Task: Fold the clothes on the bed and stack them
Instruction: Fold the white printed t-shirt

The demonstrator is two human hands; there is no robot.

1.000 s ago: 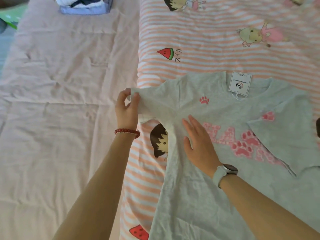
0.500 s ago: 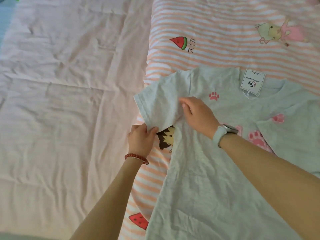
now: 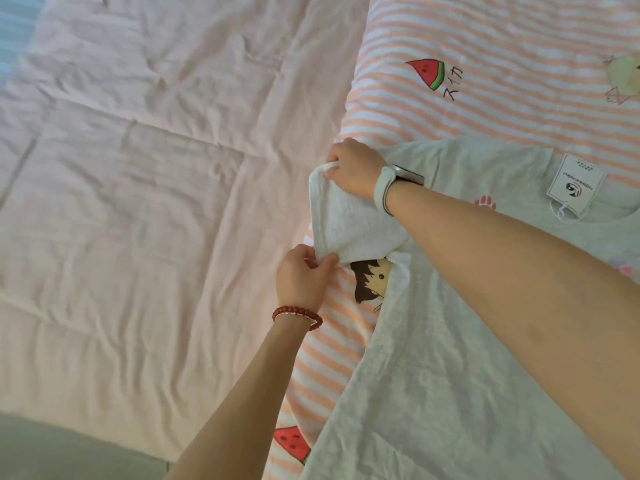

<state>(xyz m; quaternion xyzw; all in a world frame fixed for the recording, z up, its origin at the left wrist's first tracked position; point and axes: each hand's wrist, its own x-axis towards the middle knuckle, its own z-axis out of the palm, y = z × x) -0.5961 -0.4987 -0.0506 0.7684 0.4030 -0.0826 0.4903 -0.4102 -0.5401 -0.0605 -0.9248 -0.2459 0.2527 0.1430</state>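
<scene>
Now | grey T-shirt (image 3: 450,375) flat, pink paw prints, tagged | both hands, left (image 3: 302,282) and right (image 3: 353,168), pinch its sleeve

- A white paper tag (image 3: 575,184) lies at the collar of the grey T-shirt (image 3: 450,393). It carries a round red and black logo and a line of small capital letters, too small to read with certainty.
- On the striped blanket (image 3: 502,46), beside a printed watermelon slice (image 3: 428,71), stand handwritten characters (image 3: 453,84) that look like "スイカ".
</scene>
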